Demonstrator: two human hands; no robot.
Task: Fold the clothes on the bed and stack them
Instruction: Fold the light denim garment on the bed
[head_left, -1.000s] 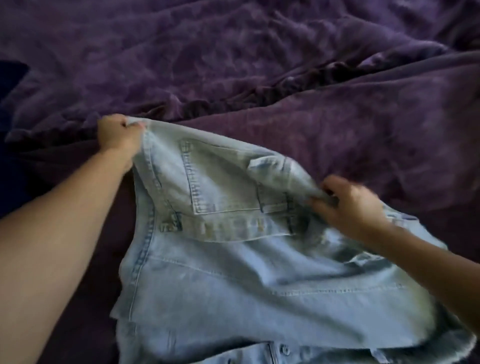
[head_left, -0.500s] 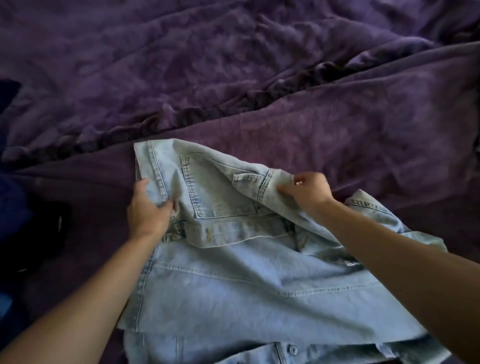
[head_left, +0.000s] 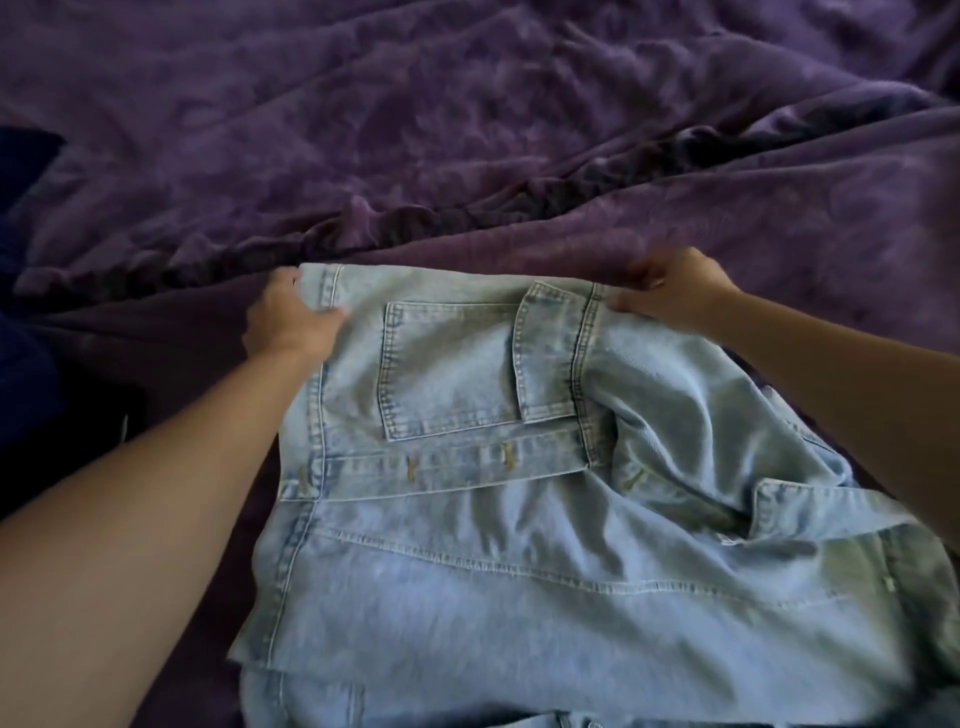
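Left hand grips the far left corner of a light blue denim jacket, thumb laid on top of the cloth and the other fingers curled round the edge beneath it. Right hand pinches the same far edge further along, its fingers bent over the hem and its thumb pressed onto a stitched seam just beside the pocket flap. Between the two hands the folded-over panel is drawn flat, showing a chest pocket with the flap at its right side, and below it a buttonhole band running across. Nearer the person a wider layer of the jacket lies spread out, while on the right side the denim is rumpled into loose folds under the right forearm. The jacket rests on a purple bed cover, which is creased, with a bunched ridge crossing it just beyond the hands. At the left edge lies something dark blue, too dim to make out.
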